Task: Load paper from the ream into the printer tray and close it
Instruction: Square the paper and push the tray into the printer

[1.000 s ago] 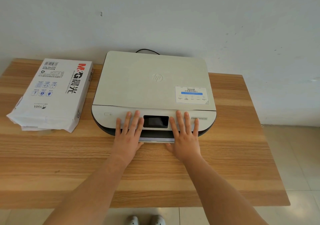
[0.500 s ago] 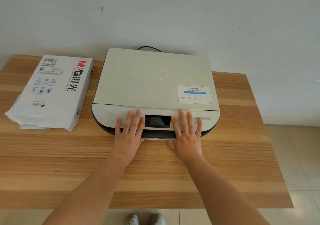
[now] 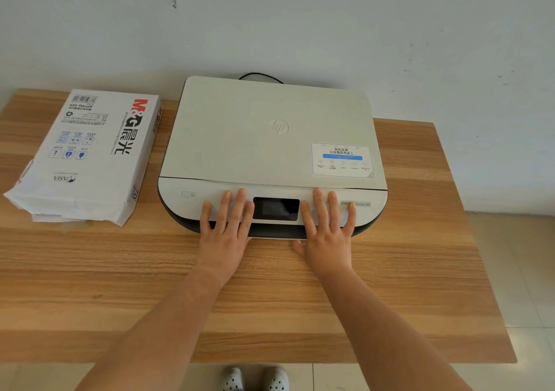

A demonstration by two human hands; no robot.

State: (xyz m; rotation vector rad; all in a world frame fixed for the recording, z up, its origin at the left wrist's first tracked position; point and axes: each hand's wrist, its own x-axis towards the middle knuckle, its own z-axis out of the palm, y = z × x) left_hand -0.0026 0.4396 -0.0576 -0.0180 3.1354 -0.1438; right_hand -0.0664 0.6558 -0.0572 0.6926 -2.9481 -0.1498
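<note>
Your left hand (image 3: 225, 234) and right hand (image 3: 327, 234) lie spread, fingers straight, flat on the printer (image 3: 270, 138) front either side of its screen (image 3: 276, 209); the tray (image 3: 270, 232) beneath looks nearly home. Push evenly with both palms, straight back, so it seats without skewing. The ream (image 3: 87, 156) lies on the bench (image 3: 90, 270), left of the printer.

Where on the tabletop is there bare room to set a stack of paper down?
Bare wood shows on the table right of the printer, and along the near edge outside both forearms. Crowded: the ream lies close beside the printer, and the left hand and right hand lie over its front.
</note>
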